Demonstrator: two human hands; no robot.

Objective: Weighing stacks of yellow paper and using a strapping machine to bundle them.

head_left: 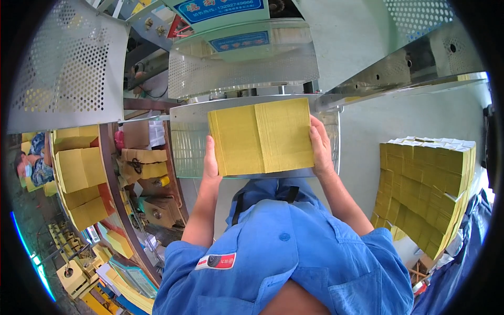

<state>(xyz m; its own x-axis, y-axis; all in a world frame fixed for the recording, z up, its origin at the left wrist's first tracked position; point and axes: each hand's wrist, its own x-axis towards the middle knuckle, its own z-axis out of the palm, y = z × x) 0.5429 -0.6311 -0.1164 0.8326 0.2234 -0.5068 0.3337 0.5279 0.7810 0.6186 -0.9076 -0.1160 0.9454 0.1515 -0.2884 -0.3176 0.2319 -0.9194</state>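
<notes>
Blue cloth lies nearest: a short-sleeved work shirt [262,226] with a red and white chest patch [216,261] fills six o'clock, and blue trousers [273,189] with dark straps show just above it. Beyond, near the middle of the view, a bundle of yellow paper [236,139] is held up with its broad face toward the wearer, a vertical seam dividing that face. The left hand [210,164] presses its nine-o'clock edge and the right hand [321,147] its three-o'clock edge, so the grip is clamped on the bundle from both sides; most of the left fingers are hidden. Behind the bundle lies a machine's metal tabletop [190,112]; whether the two touch, I cannot tell. A transparent guard [241,65] stands past it at twelve o'clock, before a pale green machine panel [226,11]. A perforated metal panel [73,68] hangs at ten o'clock, and a drilled steel beam [394,71] slants across two o'clock. Between three and four, a large yellow paper stack [420,189] with a white top stands on the floor, a blue tarp [464,249] just beside it. At nine o'clock, more yellow stacks [79,170] line a rack [118,184]; farther out, a masked co-worker [39,163] wears patterned blue.
</notes>
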